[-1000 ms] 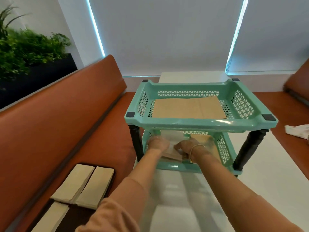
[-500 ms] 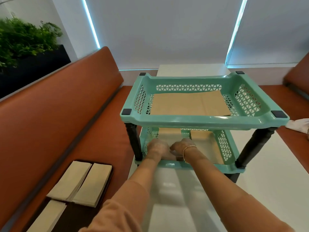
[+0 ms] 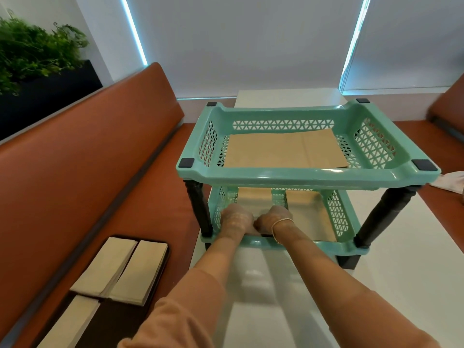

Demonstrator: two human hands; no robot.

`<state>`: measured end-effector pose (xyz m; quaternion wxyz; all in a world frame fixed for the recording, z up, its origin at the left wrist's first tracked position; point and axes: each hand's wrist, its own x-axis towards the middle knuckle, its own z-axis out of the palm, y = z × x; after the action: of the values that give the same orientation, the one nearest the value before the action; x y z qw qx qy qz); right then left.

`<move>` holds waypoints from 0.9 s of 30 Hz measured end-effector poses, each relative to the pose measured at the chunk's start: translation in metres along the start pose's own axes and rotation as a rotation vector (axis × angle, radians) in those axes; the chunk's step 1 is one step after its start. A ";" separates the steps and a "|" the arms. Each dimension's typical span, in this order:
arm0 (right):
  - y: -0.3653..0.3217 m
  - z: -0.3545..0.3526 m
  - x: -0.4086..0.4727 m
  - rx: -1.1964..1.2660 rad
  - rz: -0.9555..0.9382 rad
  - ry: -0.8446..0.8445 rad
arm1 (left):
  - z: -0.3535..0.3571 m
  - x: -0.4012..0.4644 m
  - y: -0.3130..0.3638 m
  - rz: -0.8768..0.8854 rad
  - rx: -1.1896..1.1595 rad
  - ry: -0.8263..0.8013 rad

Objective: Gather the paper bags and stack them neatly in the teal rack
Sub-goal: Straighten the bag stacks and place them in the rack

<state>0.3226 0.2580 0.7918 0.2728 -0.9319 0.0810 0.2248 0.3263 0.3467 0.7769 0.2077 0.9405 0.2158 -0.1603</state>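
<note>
At frame centre, a bag (image 3: 253, 204) was pressed into the rack (image 3: 308, 177) lower tier by both hands, left hand (image 3: 236, 219) and right hand (image 3: 272, 219), seemingly to square it; finger grip could not be told.

One teal rack (image 3: 308, 175) with two tiers stands on the tabletop (image 3: 401, 285). The upper tier holds one flat layer of brown paper bags (image 3: 283, 149); the lower tier shows two piles (image 3: 307, 209). Three stacks of pale paper bags (image 3: 120, 270) lie on one dark tray (image 3: 105, 322) on the bench seat. Two hands (image 3: 253, 219) reach into the lower tier. One bracelet (image 3: 278, 223) shows.
</note>
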 end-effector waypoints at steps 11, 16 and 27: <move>-0.007 0.000 -0.001 -0.122 -0.004 0.057 | -0.007 -0.003 -0.003 -0.041 -0.124 0.008; -0.004 0.000 -0.003 -0.067 0.018 0.092 | -0.009 -0.001 -0.004 -0.084 -0.190 0.026; -0.001 0.006 -0.005 0.017 0.023 0.132 | -0.007 -0.011 -0.002 -0.129 -0.265 0.037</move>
<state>0.3164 0.2619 0.7902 0.2722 -0.9414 0.1112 0.1654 0.3179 0.3476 0.7864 0.3152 0.8919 0.2989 -0.1261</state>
